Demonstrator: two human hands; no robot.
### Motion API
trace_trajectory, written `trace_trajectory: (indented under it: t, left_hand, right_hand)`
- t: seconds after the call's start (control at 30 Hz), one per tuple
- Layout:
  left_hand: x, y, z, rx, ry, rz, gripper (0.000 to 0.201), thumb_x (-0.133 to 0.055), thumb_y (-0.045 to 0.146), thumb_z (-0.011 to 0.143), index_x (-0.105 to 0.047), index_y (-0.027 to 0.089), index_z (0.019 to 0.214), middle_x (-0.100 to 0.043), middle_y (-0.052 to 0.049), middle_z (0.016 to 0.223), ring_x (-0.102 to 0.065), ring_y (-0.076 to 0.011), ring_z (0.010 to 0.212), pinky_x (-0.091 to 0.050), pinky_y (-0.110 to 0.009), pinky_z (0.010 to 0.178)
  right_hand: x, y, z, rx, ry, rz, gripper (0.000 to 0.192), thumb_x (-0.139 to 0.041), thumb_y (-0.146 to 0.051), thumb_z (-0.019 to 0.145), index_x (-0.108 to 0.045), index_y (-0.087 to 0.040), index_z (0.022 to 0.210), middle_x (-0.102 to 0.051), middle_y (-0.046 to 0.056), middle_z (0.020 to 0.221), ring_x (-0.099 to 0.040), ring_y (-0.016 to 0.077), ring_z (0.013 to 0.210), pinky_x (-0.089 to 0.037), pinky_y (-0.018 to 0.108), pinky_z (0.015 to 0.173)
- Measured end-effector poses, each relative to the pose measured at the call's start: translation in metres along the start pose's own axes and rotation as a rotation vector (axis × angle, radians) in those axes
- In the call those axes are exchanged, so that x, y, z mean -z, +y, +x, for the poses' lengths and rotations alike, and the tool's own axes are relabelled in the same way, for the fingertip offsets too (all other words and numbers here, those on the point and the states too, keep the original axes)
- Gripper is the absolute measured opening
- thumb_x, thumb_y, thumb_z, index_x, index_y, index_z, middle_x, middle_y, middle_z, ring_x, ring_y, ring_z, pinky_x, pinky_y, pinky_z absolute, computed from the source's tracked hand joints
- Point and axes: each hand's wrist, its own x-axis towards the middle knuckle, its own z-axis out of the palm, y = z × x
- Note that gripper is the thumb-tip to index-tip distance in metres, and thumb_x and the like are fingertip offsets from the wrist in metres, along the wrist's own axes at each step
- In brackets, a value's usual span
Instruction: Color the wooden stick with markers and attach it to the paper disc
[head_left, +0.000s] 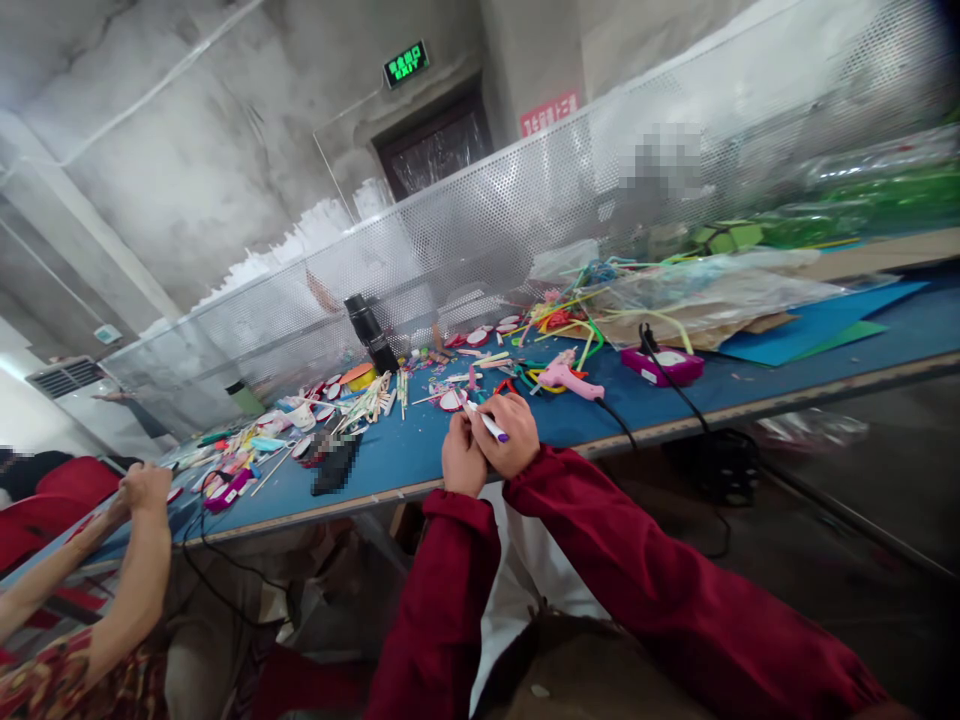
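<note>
We note a long blue surface [825, 345] running from lower left to upper right, backed along its far edge by a perforated metal screen [465, 240]. Clear plastic bags [712, 285] lie heaped toward the far right corner. A scatter of red-and-white discs and sticks [360, 400] covers the middle and left stretch. A purple box [664, 365] sits right of centre, near the front edge, with a black cord trailing off. A pink glue gun [570, 380] lies just left of it. Our two hands meet at the front edge, red sleeves below: the left hand [462, 455] is curled shut beside the right hand [511, 432], which pinches a white pen with a purple tip [487, 424], held just above the surface. At the left edge, another person's hands [146, 488] are pressed together.
</note>
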Motion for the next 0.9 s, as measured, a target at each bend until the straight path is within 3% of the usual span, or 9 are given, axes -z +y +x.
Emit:
trace_trajectory:
  t: [0.9]
  left_hand:
    - [0.0016,0.0032,-0.0017,-0.008,-0.003,0.055,0.014,-0.055,0.035,0.095,-0.061,0.022,0.098,-0.074,-0.006,0.092,-0.067,-0.0228,0.086,-0.047,-0.031,0.078]
  right_hand:
    - [-0.0013,0.0014,-0.0005,0.011,-0.019,0.031,0.009,-0.057,-0.025,0.095,-0.057,-0.024,0.086,-0.069,0.003,0.078,-0.065,0.0211,0.075,-0.045,0.039,0.085]
